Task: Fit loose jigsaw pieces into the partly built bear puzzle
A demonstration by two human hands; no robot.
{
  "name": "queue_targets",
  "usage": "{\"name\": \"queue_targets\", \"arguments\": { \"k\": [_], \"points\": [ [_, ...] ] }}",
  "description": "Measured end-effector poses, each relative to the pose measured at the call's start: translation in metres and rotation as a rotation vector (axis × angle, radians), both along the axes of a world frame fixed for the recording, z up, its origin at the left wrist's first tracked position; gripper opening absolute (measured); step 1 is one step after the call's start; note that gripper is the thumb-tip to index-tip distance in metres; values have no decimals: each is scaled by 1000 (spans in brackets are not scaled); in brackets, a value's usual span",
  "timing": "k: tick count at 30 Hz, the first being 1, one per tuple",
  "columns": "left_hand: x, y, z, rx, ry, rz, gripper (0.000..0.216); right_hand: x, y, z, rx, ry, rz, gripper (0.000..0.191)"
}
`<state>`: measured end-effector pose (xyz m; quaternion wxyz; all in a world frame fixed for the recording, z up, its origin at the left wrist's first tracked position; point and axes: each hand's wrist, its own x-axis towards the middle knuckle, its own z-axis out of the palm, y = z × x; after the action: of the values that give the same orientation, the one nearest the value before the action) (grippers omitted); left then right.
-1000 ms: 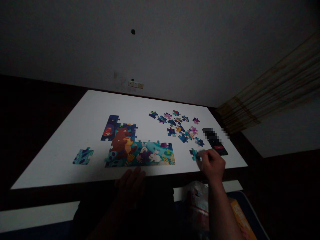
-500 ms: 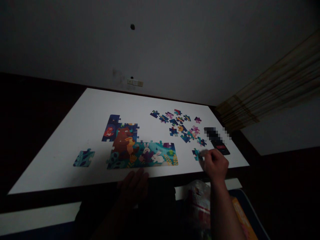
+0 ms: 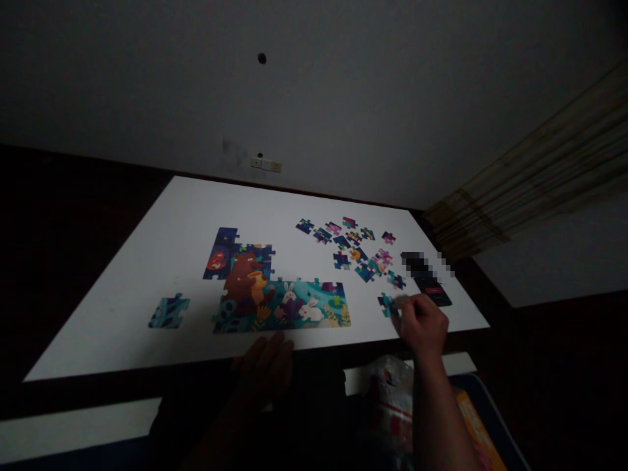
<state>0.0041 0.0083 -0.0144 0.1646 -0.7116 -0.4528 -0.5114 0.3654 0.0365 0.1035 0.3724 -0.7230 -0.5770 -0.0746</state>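
- White desk (image 3: 122,314) against a grey wall (image 3: 314,85), switch plate (image 3: 265,164) above, striped curtain (image 3: 534,190) at right.
- Part-built animal jigsaw (image 3: 279,304) mid-desk; loose pieces (image 3: 350,245) lie beyond it.
- Right hand (image 3: 420,325): grip pinching a teal jigsaw piece (image 3: 387,304) at the fingertips, just below the loose pieces.
- Left hand (image 3: 265,373): fingers spread at the desk's near edge, just below the jigsaw, nothing held.

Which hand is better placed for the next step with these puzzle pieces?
Probably the right hand: it is pinching a teal puzzle piece. The left hand appears empty, resting at the near edge of the white table, below the assembled puzzle section.
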Motion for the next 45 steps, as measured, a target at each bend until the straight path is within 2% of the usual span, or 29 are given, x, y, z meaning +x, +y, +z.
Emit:
{"name": "queue_targets", "arguments": {
  "k": [21, 31, 35, 39, 42, 45],
  "points": [
    [0, 0, -5, 1, 7, 16, 33, 1, 1, -1, -10, -2, 6, 27],
    [-2, 0, -6, -15, 18, -18, 34, 1, 1, -1, -21, -5, -7, 28],
    [0, 1, -9, -9, -24, -32, 42, 3, 3, -3, -44, 11, -28, 29],
    [0, 1, -11, -17, -32, -31, 54, -14, 3, 16, 0, -35, 32, 30],
    [-2, 0, -11, -31, -11, -28, 52, -49, -18, 45, 154, 31, 249, 27],
    [-4, -1, -8, -35, -12, -34, 47, -83, -57, 69, 319, 186, 467, 20]
  ]
}}
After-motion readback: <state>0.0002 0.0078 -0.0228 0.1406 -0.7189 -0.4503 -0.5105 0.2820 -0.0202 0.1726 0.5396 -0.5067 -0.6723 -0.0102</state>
